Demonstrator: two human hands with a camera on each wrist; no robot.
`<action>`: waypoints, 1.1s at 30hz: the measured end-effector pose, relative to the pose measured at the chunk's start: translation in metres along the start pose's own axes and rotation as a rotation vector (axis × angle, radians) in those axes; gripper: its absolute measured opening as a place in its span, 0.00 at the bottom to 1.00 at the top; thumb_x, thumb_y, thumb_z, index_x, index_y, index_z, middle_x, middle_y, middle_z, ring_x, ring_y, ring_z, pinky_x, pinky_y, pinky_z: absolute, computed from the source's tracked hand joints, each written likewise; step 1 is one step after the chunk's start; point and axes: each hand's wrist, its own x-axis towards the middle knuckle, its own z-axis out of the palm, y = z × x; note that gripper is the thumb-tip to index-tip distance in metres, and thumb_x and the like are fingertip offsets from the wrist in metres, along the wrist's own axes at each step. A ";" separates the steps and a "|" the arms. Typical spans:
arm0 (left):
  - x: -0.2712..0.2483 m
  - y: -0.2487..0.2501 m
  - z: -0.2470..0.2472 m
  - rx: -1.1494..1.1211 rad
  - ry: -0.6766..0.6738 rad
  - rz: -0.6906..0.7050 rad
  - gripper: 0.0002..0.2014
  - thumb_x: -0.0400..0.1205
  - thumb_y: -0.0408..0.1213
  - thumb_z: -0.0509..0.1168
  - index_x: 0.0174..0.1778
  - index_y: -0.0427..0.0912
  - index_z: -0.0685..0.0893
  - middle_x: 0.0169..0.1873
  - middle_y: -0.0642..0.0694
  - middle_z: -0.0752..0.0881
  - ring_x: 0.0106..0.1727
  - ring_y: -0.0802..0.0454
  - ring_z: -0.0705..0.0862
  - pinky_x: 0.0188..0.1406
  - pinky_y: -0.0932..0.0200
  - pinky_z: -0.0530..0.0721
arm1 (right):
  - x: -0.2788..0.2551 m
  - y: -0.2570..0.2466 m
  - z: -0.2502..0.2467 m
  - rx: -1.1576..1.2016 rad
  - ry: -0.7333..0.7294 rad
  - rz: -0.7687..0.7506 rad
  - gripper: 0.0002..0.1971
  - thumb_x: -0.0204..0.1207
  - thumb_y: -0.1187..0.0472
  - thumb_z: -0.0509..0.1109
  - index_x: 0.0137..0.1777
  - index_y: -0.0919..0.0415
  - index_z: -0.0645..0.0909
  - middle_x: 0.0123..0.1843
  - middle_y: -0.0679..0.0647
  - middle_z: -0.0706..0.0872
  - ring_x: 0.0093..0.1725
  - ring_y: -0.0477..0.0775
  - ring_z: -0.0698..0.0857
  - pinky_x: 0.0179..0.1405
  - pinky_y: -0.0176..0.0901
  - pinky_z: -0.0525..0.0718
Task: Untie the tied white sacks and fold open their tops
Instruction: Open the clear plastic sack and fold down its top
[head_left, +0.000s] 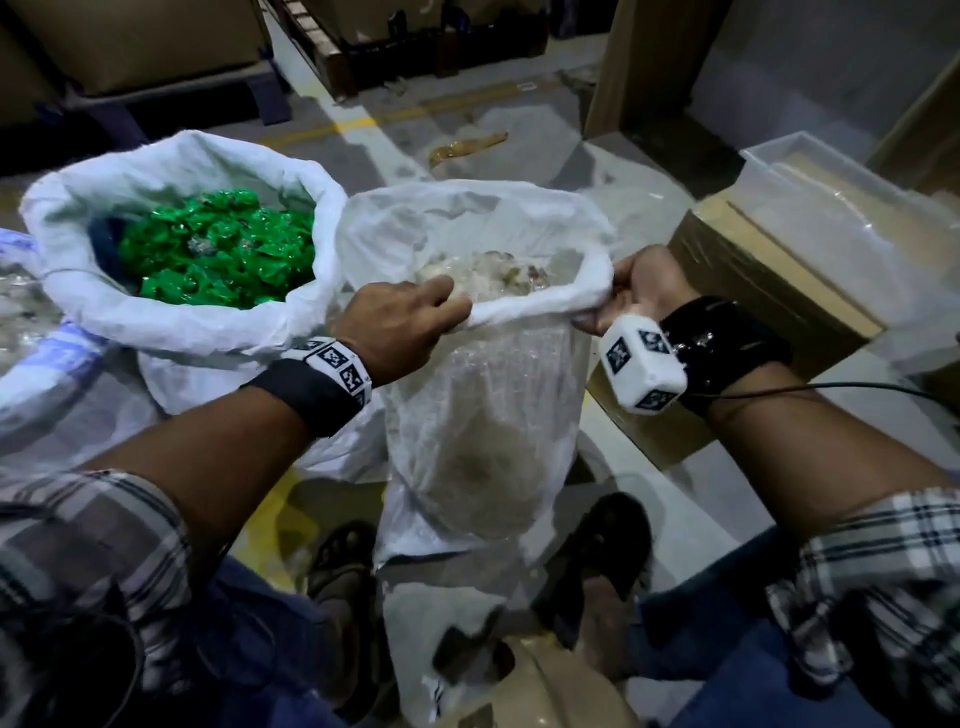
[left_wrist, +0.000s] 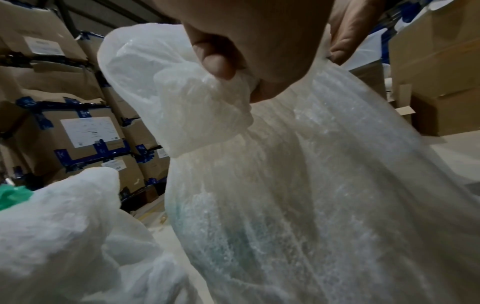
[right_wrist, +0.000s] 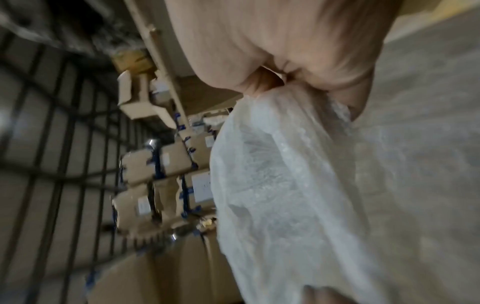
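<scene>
A translucent white sack (head_left: 488, 415) stands on the floor between my feet, its mouth open and its near rim rolled outward. My left hand (head_left: 410, 322) grips the rolled rim on the left, fingers curled over it; the left wrist view shows those fingers (left_wrist: 215, 61) bunching the sack's plastic (left_wrist: 311, 185). My right hand (head_left: 631, 293) pinches the rim on the right, as the right wrist view shows on the sack (right_wrist: 298, 185). Pale clear packets lie inside. To the left a second white sack (head_left: 171, 312) stands open with its top folded down, full of green packets (head_left: 218, 254).
Taped cardboard boxes (head_left: 769, 291) stand close on the right, one topped by a clear plastic tray (head_left: 841, 208). More stacked boxes (left_wrist: 78, 131) and pallets (head_left: 332, 57) line the back. A plastic scrap (head_left: 467, 145) lies on the grey floor with yellow lines. Another sack (head_left: 31, 364) is at far left.
</scene>
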 end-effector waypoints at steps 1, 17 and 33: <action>-0.001 0.004 0.003 -0.010 -0.043 -0.007 0.12 0.77 0.34 0.66 0.52 0.47 0.71 0.42 0.42 0.79 0.26 0.39 0.80 0.19 0.57 0.63 | 0.000 0.006 0.004 -0.052 0.026 -0.034 0.23 0.79 0.68 0.46 0.62 0.77 0.79 0.58 0.73 0.88 0.49 0.75 0.90 0.31 0.63 0.90; 0.002 0.032 0.008 -0.146 -0.384 -0.002 0.17 0.83 0.32 0.57 0.68 0.45 0.69 0.68 0.42 0.74 0.39 0.36 0.85 0.33 0.43 0.86 | 0.025 0.020 0.004 -1.381 0.398 -0.599 0.15 0.80 0.52 0.72 0.49 0.67 0.84 0.48 0.64 0.87 0.59 0.67 0.87 0.51 0.49 0.82; -0.009 0.014 0.020 -0.119 -0.645 -0.123 0.29 0.73 0.38 0.62 0.70 0.35 0.64 0.68 0.32 0.63 0.61 0.31 0.75 0.58 0.36 0.82 | 0.020 0.018 -0.004 -1.046 0.335 -0.277 0.08 0.68 0.62 0.64 0.45 0.63 0.81 0.43 0.60 0.83 0.36 0.58 0.84 0.41 0.46 0.84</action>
